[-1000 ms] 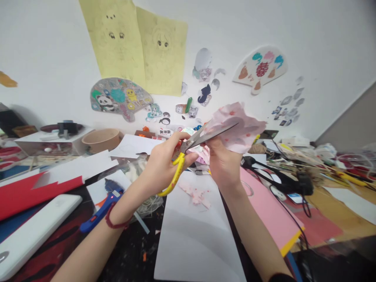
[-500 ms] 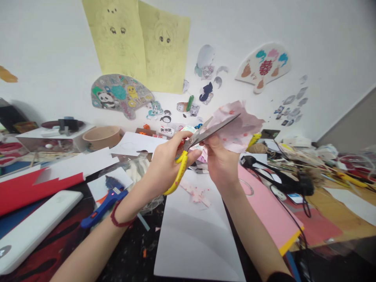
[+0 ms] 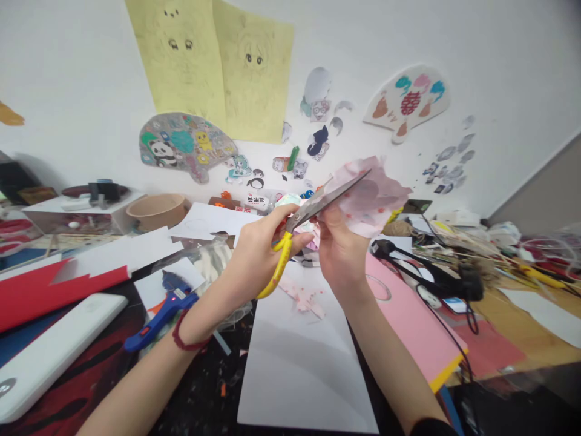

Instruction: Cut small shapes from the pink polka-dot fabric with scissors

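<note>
Yellow-handled scissors [image 3: 278,266] are gripped in my left hand [image 3: 258,254], with the thumb and fingers through the handles. Their grey blades point up to the right and lie across a thin pink piece with red spots [image 3: 363,200], which looks like paper or cloth. My right hand [image 3: 340,245] pinches the lower left edge of that pink piece, close to the blades. Below both hands, small pink scraps [image 3: 306,300] rest on a white sheet [image 3: 308,369]. Part of the pink piece is hidden behind the blades and fingers.
A blue glue gun [image 3: 163,315] and a white oblong device [image 3: 59,357] lie to the left, near red card [image 3: 59,290]. To the right are a pink folder [image 3: 417,321], a black cabled device [image 3: 426,275] and craft sticks. Paper fans and drawings hang on the wall.
The scissor blades look closer together than before, having closed further over the pink piece. Both hands remain in nearly the same place.
</note>
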`<control>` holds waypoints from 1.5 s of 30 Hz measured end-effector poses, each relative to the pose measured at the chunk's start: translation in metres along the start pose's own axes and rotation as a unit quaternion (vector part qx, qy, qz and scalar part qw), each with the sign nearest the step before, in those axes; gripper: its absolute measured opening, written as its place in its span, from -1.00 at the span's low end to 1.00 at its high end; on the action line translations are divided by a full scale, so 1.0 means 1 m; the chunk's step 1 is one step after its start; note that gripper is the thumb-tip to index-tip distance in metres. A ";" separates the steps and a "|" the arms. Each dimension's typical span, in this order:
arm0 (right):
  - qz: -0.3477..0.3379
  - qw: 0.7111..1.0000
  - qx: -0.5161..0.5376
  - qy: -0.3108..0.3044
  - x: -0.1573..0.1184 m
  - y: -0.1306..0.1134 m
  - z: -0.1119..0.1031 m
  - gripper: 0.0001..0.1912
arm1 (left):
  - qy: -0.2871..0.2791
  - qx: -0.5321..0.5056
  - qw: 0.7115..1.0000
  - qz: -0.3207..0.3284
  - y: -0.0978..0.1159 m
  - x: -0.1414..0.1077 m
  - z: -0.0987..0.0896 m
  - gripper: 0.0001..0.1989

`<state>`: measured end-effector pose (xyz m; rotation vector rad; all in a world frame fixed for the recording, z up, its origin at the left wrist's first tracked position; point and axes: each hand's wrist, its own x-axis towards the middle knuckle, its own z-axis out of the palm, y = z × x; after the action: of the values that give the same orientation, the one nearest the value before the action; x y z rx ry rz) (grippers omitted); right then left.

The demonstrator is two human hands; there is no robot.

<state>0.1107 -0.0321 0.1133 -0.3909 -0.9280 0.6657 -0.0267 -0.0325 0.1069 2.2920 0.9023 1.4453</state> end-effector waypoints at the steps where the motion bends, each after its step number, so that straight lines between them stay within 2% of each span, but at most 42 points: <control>1: 0.000 1.000 -0.001 0.003 0.000 0.000 0.000 -0.57 | -0.001 0.000 1.000 0.003 -0.001 0.000 0.000 -0.58; 8: 0.010 1.000 0.010 0.018 0.001 -0.001 0.001 -0.59 | 0.002 0.001 1.000 0.009 -0.004 0.000 0.001 -0.59; 17: -0.012 0.999 0.022 -0.023 0.005 -0.002 -0.003 -0.73 | -0.009 0.001 1.000 0.004 0.000 0.003 -0.004 -0.61; 23: -0.034 0.999 -0.024 -0.030 0.008 -0.001 -0.007 -0.67 | -0.017 0.011 1.000 0.008 0.002 0.002 -0.004 -0.63; 27: -0.037 0.998 0.003 -0.040 0.009 -0.001 -0.008 -0.63 | -0.015 0.040 0.999 0.014 0.003 0.000 -0.004 -0.58; 32: -0.030 0.999 -0.009 -0.028 0.008 0.000 -0.008 -0.56 | -0.006 0.036 0.999 0.013 0.003 0.000 -0.003 -0.64; 40: -0.019 0.997 -0.023 -0.065 0.001 -0.005 -0.004 -0.83 | -0.001 0.002 1.000 0.001 0.006 -0.001 -0.002 -0.64; 45: -0.017 0.998 -0.031 -0.058 0.002 -0.006 -0.003 -0.78 | -0.003 -0.011 1.000 -0.005 0.007 0.000 -0.003 -0.59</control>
<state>0.1156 -0.0352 0.1161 -0.3939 -1.0659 0.6351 -0.0268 -0.0380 0.1116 2.2706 0.8903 1.4371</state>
